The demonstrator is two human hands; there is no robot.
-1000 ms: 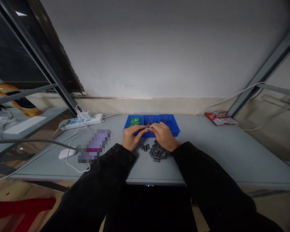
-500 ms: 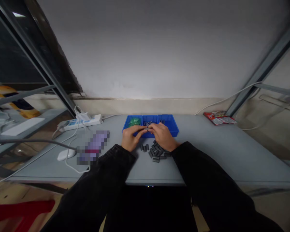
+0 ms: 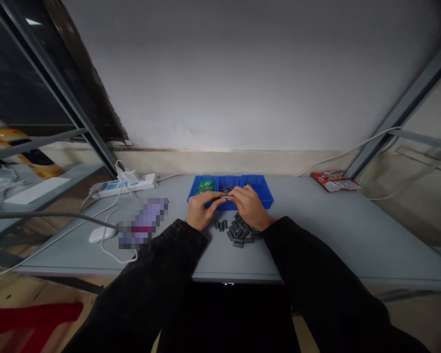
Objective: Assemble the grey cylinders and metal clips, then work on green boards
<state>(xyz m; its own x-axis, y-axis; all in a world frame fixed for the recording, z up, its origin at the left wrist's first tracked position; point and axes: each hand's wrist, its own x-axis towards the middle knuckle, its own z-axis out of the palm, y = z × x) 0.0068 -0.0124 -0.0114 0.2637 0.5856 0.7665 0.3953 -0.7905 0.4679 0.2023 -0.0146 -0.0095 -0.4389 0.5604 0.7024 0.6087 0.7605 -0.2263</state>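
Left hand [image 3: 200,211] and right hand [image 3: 250,208] together pinch one small grey part [image 3: 225,197]; three blue bins [image 3: 259,196] sit at 12 o'clock, three dark cylinders [image 3: 221,226] at 6, an overlapping, uncountable pile [image 3: 238,232] at 5.

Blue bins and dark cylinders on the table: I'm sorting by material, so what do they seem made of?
The blue bins look like moulded plastic, slightly glossy: even colour, thin walls. The dark cylinders look smooth and satin, with paler highlights along their sides; could be metal or hard plastic.
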